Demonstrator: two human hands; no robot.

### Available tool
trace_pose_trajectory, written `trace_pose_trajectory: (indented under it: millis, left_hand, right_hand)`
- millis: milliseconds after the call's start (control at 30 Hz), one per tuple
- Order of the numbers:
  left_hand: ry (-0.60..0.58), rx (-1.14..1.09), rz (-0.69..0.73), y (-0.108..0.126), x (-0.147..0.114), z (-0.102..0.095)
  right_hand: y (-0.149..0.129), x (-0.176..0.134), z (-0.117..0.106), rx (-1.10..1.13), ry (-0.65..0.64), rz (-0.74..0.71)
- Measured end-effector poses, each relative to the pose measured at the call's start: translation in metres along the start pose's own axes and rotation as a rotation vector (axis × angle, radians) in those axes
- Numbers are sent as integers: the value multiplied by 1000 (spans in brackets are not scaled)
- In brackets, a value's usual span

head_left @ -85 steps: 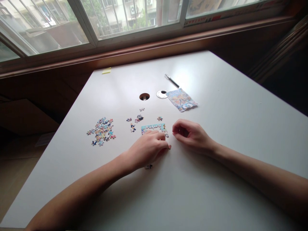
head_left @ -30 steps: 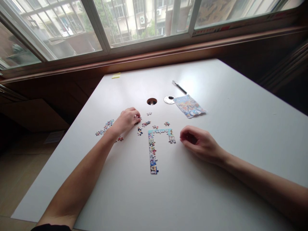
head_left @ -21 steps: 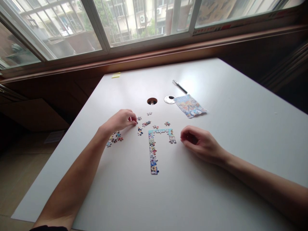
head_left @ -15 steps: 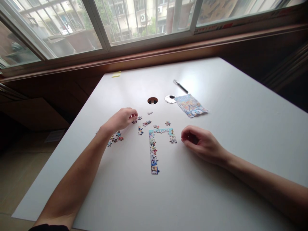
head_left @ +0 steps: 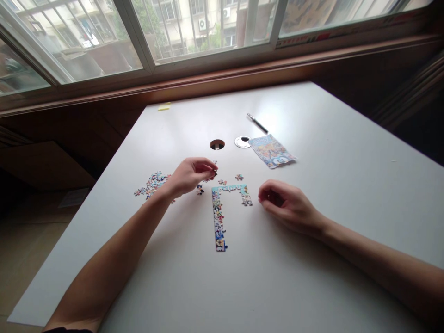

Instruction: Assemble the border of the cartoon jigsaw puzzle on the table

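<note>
my left hand [head_left: 192, 175] pinches one piece [head_left: 215, 173] at its fingertips, just beyond the one puzzle [head_left: 218, 217]. right of the puzzle, my right hand [head_left: 282, 199] curls, its hold unclear; left of it lies one pile [head_left: 151, 184].

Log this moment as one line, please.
left hand: holding dark piece | right hand: curled beside puzzle, no piece visible | puzzle: border part-built, right side short | pile: left of puzzle

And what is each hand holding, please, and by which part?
The left hand pinches a small puzzle piece; which part is gripped cannot be told. The right hand, curled, shows nothing held.
</note>
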State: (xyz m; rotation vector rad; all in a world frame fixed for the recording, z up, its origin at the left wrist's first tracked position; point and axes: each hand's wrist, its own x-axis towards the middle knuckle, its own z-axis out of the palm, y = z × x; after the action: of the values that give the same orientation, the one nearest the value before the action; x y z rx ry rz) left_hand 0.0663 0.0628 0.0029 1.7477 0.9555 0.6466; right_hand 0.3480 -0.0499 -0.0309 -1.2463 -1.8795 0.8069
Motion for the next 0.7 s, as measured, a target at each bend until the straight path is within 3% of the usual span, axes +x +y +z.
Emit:
trace_pose_trajectory:
  millis: [100, 200, 433, 700]
  left_hand:
    - [-52, -281, -62, 13, -6, 30]
    - [-104, -367, -98, 22, -13, 49]
    - [-145, -362, -81, 24, -21, 68]
    - [-175, -319, -7, 21, -26, 84]
  right_hand:
    - [-1, 0, 1, 5, 16, -12]
    - [-2, -1, 2, 3, 42, -43]
    - [-4, -1, 3, -100, 103, -241]
    - [-6, -1, 4, -95, 100, -269]
